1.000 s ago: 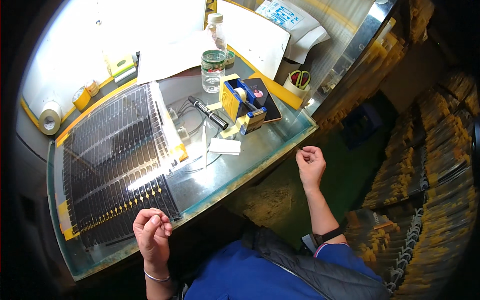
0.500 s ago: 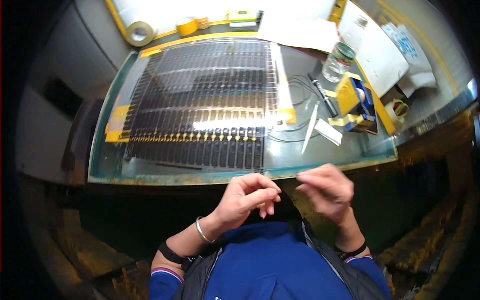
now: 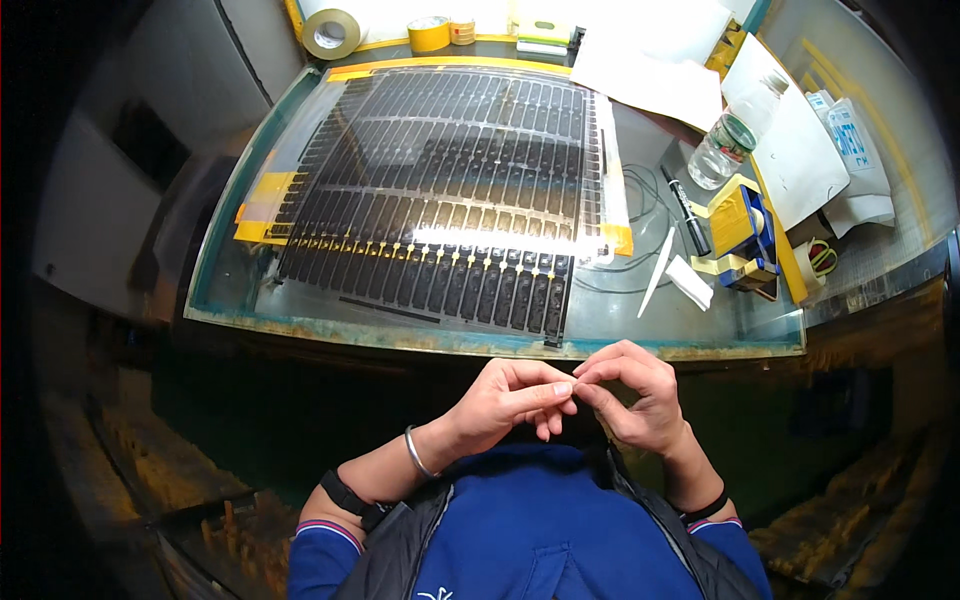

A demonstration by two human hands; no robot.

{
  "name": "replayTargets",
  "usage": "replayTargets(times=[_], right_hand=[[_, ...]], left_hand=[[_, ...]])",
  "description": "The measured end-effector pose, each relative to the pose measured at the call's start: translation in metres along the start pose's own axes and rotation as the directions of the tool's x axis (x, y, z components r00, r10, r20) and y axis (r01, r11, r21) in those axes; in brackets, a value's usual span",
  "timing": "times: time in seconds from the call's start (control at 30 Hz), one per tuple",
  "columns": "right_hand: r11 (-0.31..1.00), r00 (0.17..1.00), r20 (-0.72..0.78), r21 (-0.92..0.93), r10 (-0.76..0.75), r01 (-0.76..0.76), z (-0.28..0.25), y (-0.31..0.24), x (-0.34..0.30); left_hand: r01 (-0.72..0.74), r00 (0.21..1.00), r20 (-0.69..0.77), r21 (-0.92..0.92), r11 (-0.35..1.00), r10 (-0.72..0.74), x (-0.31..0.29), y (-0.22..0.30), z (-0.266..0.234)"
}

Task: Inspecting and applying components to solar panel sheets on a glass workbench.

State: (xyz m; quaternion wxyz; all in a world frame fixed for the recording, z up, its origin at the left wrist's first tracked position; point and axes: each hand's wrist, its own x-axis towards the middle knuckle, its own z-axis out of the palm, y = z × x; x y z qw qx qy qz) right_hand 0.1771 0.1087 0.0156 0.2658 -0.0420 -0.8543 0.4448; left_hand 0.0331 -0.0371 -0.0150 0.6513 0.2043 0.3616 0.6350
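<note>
My left hand point(image 3: 512, 400) is closed in a pinch, thumb on the fingers, in front of the table's near edge. Thumb and index finger of my right hand point(image 3: 638, 396) also pinch, their tips meeting the left fingertips. Anything between them is too small to make out. Beyond the hands, a dark patterned film sheet point(image 3: 455, 160) with rows of narrow black rectangles lies on the glass-topped table point(image 3: 640, 335). Yellow tape point(image 3: 268, 205) borders the sheet at its left side.
To the right lie a white stick tool point(image 3: 657, 272), a folded white paper point(image 3: 690, 283), a black marker point(image 3: 688, 215) and thin cables. A tape dispenser point(image 3: 742, 240) stands beside a clear jar point(image 3: 722, 150). Tape rolls point(image 3: 331, 35) and paper point(image 3: 645, 75) sit at the back.
My right hand has moved left, bringing its fingertips against those of my left hand. The view has shifted, so the table appears farther right.
</note>
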Motion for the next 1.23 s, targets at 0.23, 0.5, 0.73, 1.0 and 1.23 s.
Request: replayTargets(times=[0.23,0.5,0.73,1.0,1.23], right_hand=[[1.000,0.995,-0.095,-0.025,-0.020,0.017,0.013,0.017,0.016],[0.990,0.990,-0.112,0.119,0.083,-0.069,0.009,0.012,0.010],[0.992,0.985,-0.167,-0.120,-0.052,0.032,0.001,0.008,0.017],[0.928,0.967,-0.069,-0.305,-0.247,0.215,-0.004,0.008,0.015],[0.828,0.914,-0.093,-0.467,-0.396,0.311,0.001,0.021,0.009]], left_hand=[[0.169,0.975,-0.152,0.047,0.984,-0.160,-0.003,-0.012,-0.010],[-0.172,0.930,-0.311,0.098,0.980,0.194,-0.008,-0.007,-0.004],[-0.199,0.942,-0.262,0.064,0.978,0.208,-0.004,0.008,0.000],[-0.220,0.944,-0.238,0.068,0.973,0.230,-0.003,0.008,0.000],[-0.239,0.943,-0.215,0.091,0.967,0.253,-0.001,0.007,0.000]])
